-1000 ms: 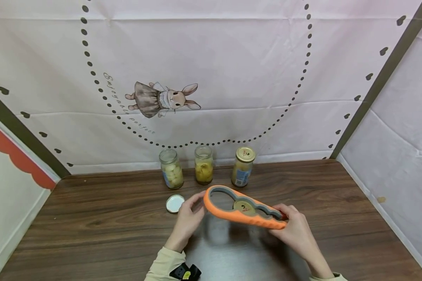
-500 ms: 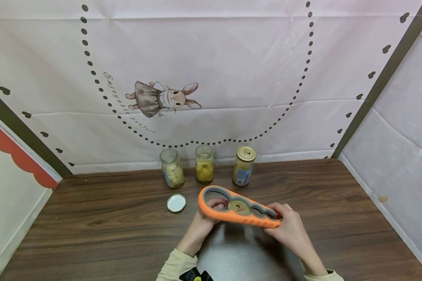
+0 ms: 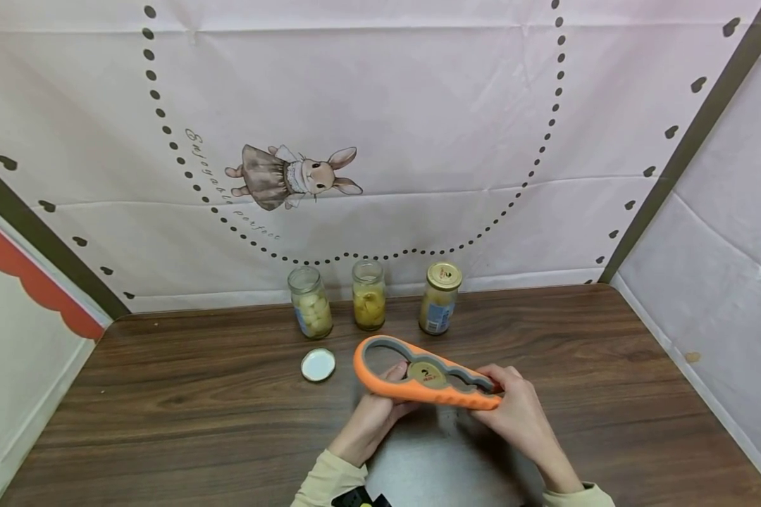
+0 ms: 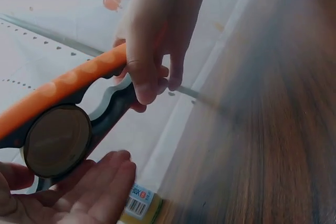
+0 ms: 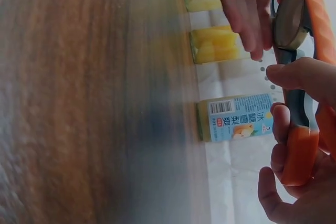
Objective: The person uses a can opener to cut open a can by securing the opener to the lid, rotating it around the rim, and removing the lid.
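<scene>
My right hand (image 3: 521, 415) grips the narrow handle end of an orange and grey jar opener (image 3: 444, 396), raised above the table. A gold jar lid (image 3: 427, 374) sits lodged in the opener's middle notch; its underside shows in both wrist views. Below the opener's wide loop is my left hand (image 3: 369, 421), palm turned up. Its fingers (image 4: 107, 184) lie straight under the lid, and in the left wrist view the thumb is close to the lid's edge. Whether the left fingers touch the lid cannot be told.
Along the table's back edge stand a lidless jar of pale fruit (image 3: 313, 313), a lidless jar of yellow fruit (image 3: 369, 306) and a gold-lidded jar (image 3: 440, 310) with a blue label. Another lid (image 3: 318, 365) lies white side up on the wooden table (image 3: 184, 408).
My left hand has moved right, from the loop's left end to beneath the opener, with its palm turning upward. The opener and my right hand have shifted slightly left.
</scene>
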{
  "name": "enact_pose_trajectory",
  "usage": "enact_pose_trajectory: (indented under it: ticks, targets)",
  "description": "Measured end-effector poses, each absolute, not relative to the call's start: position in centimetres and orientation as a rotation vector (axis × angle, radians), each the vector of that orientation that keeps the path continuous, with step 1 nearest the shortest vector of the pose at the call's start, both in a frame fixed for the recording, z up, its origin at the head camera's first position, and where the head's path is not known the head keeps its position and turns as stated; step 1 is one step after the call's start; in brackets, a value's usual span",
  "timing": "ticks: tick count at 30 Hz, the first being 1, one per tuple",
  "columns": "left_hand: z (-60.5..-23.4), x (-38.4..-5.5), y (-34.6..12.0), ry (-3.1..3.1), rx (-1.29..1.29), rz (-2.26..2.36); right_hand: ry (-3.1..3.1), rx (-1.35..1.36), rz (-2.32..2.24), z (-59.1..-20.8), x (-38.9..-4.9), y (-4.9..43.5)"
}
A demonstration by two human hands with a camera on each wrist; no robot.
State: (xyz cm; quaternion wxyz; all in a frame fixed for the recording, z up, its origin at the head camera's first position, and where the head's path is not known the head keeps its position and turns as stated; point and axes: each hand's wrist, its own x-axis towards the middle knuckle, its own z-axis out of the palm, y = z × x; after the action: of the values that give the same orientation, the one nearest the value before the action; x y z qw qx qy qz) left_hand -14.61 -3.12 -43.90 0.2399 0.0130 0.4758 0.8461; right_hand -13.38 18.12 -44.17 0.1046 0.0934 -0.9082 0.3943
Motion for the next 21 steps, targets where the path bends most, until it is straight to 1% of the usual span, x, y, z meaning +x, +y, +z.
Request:
enact_pose_trajectory:
  ticks: [1,2,12,21]
  targets:
    - [-44.19,-14.12,-3.5,1.537,0.019,2.279,-2.672,0.282,1.161,-44.25,-13.38,18.08]
    - [-44.33,-14.02,-3.57,1.537,0.02,2.275,-2.666,0.288,1.161,-44.32,-13.39,18.04]
    - [-44.72,-13.8,-3.73,1.181,0.069,2.388,-2.638,0.328,1.143,-44.69,-13.42,17.72]
    - [-44.47,-13.65,-3.87,1.109,0.033,2.426,-2.625,0.351,1.143,-44.68,-13.44,17.54]
